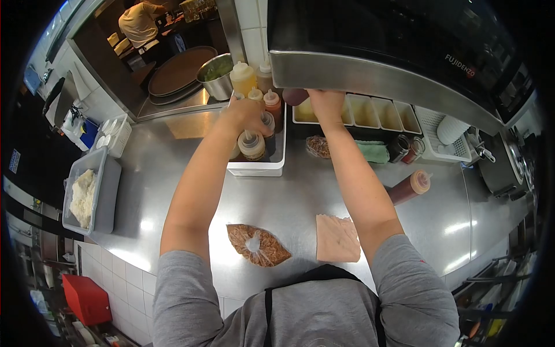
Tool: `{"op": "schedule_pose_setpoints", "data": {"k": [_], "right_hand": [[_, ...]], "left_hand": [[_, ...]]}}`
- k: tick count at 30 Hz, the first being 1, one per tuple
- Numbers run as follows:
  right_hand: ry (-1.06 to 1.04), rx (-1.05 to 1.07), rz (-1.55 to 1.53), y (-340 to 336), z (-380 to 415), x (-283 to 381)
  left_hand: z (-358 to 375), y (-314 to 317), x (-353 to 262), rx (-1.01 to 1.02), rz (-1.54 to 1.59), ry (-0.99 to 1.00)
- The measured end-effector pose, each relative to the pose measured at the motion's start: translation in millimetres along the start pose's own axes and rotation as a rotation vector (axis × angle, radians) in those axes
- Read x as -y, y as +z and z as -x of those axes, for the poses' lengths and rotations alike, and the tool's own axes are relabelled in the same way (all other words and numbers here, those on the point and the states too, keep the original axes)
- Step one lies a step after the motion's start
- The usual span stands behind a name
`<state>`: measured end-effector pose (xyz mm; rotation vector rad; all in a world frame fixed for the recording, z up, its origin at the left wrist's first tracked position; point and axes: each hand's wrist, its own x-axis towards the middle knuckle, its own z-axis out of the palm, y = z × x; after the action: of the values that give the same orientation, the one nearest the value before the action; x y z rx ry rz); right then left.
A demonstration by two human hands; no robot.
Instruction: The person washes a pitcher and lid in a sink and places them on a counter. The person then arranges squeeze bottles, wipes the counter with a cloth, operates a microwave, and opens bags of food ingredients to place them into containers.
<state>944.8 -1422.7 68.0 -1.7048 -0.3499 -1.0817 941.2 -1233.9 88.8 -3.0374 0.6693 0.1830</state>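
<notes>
My left hand [247,115] reaches into a white bin [257,169] of squeeze bottles, its fingers curled around one among them; the grip is partly hidden. Nearby stand a clear-capped bottle of pale sauce [252,146], an orange-red sauce bottle [272,103] and a larger yellow one [243,76]. My right hand [328,105] is raised under the black appliance's edge, its fingertips hidden. At its fingers is a dark purple rounded thing [295,96], which looks like the end of a squeeze bottle. A knotted bag of brown bits [258,245] and a pinkish cloth [337,238] lie between my arms.
A black appliance [387,72] overhangs the counter's back. Below it sits a row of containers [364,111]. A dark sauce bottle [411,186] lies at right, near two small jars [399,148]. A grey tub [104,191] stands left. Another person [139,24] is beyond the opening.
</notes>
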Motion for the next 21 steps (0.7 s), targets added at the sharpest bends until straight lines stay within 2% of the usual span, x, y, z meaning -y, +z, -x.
{"op": "schedule_pose_setpoints", "data": {"k": [2, 3, 5, 7, 8, 9, 10, 11, 12, 16, 19, 21], "right_hand": [[-0.057, -0.033, 0.010, -1, -3, -6], [-0.118, -0.043, 0.094, -3, -4, -7], [-0.175, -0.052, 0.182, -7, -5, -5], [-0.043, 0.041, -0.009, -10, -2, 3], [-0.041, 0.043, -0.009, -9, 1, 4], [0.064, 0.042, -0.117, -7, 5, 4], [0.167, 0.039, -0.225, -4, 7, 5], [0.165, 0.036, -0.225, -2, 8, 5], [0.124, 0.028, -0.154, 0, 11, 5], [0.044, 0.027, -0.057, 7, 19, 3], [0.120, 0.051, -0.088, 16, 29, -8], [0.099, 0.077, -0.095, 21, 34, -12]], "left_hand": [[-8, -12, -1, 0.152, 0.076, -0.077], [-14, -16, 3, 0.151, 0.076, -0.073], [-21, -23, 17, 0.092, 0.470, -0.081], [-28, -22, 28, 0.057, 0.444, -0.072], [-30, -18, 33, 0.019, 0.418, -0.063], [-31, -8, 37, 0.019, 0.419, -0.066], [-31, 5, 39, -0.012, 0.417, 0.033], [-27, 8, 37, -0.041, 0.413, 0.135], [-23, 9, 38, -0.040, 0.412, 0.139], [-11, 12, 44, -0.024, 0.498, 0.104], [-3, 12, 48, -0.053, 0.511, 0.092], [-1, 14, 50, -0.065, 0.506, 0.062]]}}
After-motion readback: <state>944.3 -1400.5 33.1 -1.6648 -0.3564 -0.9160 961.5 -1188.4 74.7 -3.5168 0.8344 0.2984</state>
